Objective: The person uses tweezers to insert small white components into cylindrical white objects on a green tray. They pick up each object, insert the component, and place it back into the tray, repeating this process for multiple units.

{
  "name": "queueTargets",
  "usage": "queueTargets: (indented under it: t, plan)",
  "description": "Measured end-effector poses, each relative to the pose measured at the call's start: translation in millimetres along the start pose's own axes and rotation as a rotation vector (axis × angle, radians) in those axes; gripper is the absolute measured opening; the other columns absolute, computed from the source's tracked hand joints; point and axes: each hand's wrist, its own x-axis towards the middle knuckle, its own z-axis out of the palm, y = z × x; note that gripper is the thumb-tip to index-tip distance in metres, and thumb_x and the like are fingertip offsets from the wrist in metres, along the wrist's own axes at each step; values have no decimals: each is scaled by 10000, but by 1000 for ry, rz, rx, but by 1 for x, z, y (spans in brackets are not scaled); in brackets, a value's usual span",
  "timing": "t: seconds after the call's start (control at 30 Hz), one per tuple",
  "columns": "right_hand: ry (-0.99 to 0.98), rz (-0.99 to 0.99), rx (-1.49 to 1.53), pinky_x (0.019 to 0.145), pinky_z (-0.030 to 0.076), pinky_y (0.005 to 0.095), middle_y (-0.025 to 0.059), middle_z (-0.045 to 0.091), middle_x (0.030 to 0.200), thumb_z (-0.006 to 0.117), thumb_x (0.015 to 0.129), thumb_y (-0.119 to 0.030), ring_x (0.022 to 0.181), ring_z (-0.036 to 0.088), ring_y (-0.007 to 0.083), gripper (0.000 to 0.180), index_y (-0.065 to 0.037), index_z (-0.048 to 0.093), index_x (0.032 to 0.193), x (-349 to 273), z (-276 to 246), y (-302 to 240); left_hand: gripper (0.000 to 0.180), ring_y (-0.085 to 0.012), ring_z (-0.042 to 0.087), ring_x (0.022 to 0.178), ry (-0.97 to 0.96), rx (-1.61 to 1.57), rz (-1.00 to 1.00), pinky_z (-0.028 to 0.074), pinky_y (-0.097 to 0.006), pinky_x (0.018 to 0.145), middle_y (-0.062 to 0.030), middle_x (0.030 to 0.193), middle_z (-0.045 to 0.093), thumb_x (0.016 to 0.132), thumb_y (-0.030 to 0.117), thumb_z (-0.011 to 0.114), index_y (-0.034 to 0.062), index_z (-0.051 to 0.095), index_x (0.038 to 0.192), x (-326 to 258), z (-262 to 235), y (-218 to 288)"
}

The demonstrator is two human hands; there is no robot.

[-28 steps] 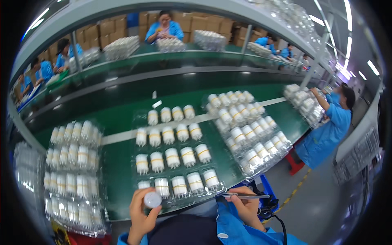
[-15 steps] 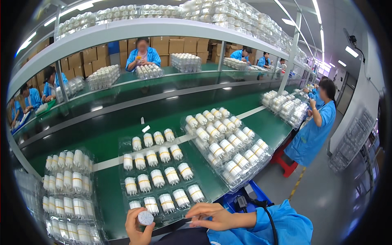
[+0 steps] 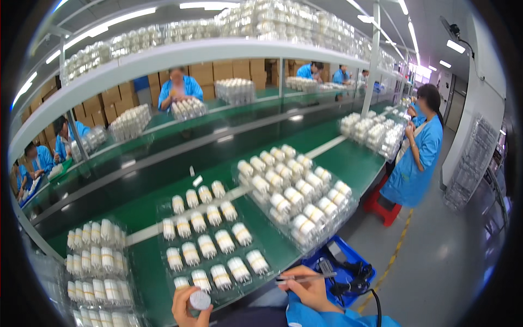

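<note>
My left hand [image 3: 184,309], low in the view, is closed round a white cylinder [image 3: 200,300]. Its round, pale end face is turned up; the hand hides its sides. To the right, my right hand [image 3: 311,291] pinches a slim grey metal tool that looks like tweezers [image 3: 313,277], held nearly level, its tip pointing left, apart from the cylinder. Just beyond my hands lies a clear plastic tray [image 3: 251,280] with rows of white cylinders [image 3: 224,241], each with a yellow band and prongs at one end.
Stacked filled trays stand left [image 3: 101,256] and right [image 3: 294,191] on the green bench [image 3: 147,261]. Small white pieces [image 3: 198,180] lie beyond the middle tray. A blue bin [image 3: 357,283] with black cables sits by my right arm. A co-worker [image 3: 419,147] stands near a red stool [image 3: 381,208].
My right hand has moved right, away from the left hand, and the metal tool now shows plainly in it. My left hand still holds the white cylinder. The whole view has shifted slightly.
</note>
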Motion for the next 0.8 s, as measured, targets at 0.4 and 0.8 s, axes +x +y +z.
queueTargets:
  t: [0.4,0.8]
  plan:
    - [-829,-99,-232,640,537,269,124,662,927,673,877,-119,757,679,194,190,51,648,958,43,25,0,602,-269,560,1010,13,-61,26,464,-358,889,-178,1115,561,667,-34,698,-41,529,1246,-22,-3,-8]
    - [-176,-454,-139,743,522,343,167,694,925,686,888,-167,831,661,224,218,39,688,959,54,-8,-34,560,-261,556,1030,-8,-45,-27,449,-353,920,-178,1145,548,716,-29,684,-35,526,1254,-17,2,-12]
